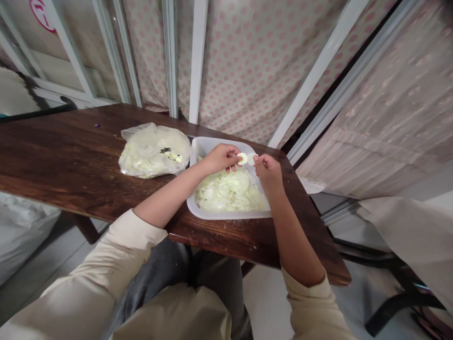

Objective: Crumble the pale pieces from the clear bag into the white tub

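My left hand (225, 158) is closed, pinching a small round pale-yellow piece with a scalloped edge (242, 158) between thumb and fingers. Beside it, my right hand (268, 170) pinches a similar thin whitish piece (251, 158). The two pieces are close together; whether they touch I cannot tell. What they are made of is too small to make out. Both hands are above a white plastic tub (226, 215), which holds a heap of loose pale yellow-white pieces (231, 191). My left forearm crosses the tub's left side and hides part of it.
A clear plastic bag (146, 151) of similar pale pieces lies left of the tub on the dark wooden table (71, 156). A tiny purple object (96, 125) is farther left. Behind the table are framed panels with a dotted curtain (247, 61). A dark chair frame (389, 293) stands at right.
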Demonstrator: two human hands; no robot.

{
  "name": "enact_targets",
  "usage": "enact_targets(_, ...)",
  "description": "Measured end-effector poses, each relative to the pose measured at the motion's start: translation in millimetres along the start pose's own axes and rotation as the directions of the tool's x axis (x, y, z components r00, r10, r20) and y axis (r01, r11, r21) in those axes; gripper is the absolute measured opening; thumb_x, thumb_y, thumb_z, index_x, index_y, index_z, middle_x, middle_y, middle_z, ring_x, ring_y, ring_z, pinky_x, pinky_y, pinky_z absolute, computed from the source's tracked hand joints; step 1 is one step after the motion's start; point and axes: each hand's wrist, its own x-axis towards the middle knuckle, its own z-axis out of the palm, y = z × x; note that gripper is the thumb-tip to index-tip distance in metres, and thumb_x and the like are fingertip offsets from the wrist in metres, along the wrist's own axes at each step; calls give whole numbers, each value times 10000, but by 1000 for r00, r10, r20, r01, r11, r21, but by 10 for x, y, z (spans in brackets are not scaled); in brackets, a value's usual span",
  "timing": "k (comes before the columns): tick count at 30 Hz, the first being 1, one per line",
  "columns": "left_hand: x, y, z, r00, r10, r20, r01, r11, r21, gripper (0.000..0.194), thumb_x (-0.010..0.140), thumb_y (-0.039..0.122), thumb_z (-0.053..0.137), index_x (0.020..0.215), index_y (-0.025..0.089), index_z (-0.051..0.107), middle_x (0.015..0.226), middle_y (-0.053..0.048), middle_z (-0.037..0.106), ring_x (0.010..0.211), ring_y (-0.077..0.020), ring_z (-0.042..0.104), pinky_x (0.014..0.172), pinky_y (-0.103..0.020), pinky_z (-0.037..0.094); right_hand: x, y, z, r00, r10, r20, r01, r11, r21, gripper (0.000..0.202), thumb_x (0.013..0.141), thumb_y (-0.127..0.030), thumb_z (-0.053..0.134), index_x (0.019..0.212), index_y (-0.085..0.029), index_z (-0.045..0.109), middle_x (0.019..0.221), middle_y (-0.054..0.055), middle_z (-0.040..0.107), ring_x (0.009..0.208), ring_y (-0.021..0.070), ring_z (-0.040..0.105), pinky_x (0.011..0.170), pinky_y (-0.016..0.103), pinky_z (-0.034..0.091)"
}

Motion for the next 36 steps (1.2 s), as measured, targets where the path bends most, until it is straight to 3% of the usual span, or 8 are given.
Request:
enact_targets(4,-23,37,23,997,76,1,-76,996,-51,141,754,203,632,795,124,523,561,27,578,495,-70,583,451,-172,416,-17,51,29,999,43,1,-43,998,-43,268,852,-451,451,759,-203,493,567,-42,456,501,98,399,497,239,310)
enact_targets(7,-32,50,23,994,108,-21,-109,993,-50,155,742,199,636,772,128,501,548,35,569,502,-63,583,454,-158,420,-31,-25,41,996,-72,52,73,997,-25,299,875,-466,400,885,-207,548,728,3,548,612,117,486,561,252,377)
enact_targets(13,-16,9,7,991,132,-20,-133,990,-36,168,720,184,649,771,125,500,533,38,563,504,-61,593,450,-136,420,-18,-121,15,957,-279,76,288,945,-153,218,802,-384,564,729,-183,606,715,17,562,644,129,506,584,259,388)
enact_targets(21,-14,5,16,995,95,-25,-95,995,-24,158,729,185,642,773,127,501,537,36,570,471,-63,589,428,-136,406,-21,-124,11,960,-281,-15,272,939,-212,361,756,-366,630,543,-186,401,549,-43,372,539,93,363,542,251,304)
enact_targets(25,-8,10,2,992,86,-92,-88,996,-23,157,734,160,636,752,132,483,499,55,540,427,-47,556,415,-133,390,-18,-122,2,979,-153,-132,133,980,-149,444,733,-416,633,516,-198,312,497,-64,275,488,79,279,495,244,263)
enact_targets(28,-6,16,3,994,71,-83,-74,997,-29,154,743,167,632,748,136,481,500,56,540,424,-50,554,415,-143,392,-9,-99,16,990,-48,-134,33,993,-109,337,755,-442,586,593,-192,429,521,-51,376,497,84,349,498,240,305)
enact_targets(32,-16,25,12,996,81,-31,-81,997,-6,137,732,152,630,750,135,495,502,53,537,443,-62,565,431,-157,407,-10,-88,37,994,-110,-13,109,989,-97,276,733,-433,607,827,-174,589,756,25,585,658,121,506,580,256,391)
enact_targets(36,-29,33,10,997,81,-15,-80,997,8,124,722,152,628,757,131,511,532,35,562,461,-59,563,443,-159,417,-18,-97,14,990,-123,69,127,991,-43,202,760,-363,585,722,-169,628,670,17,606,602,121,523,575,264,398)
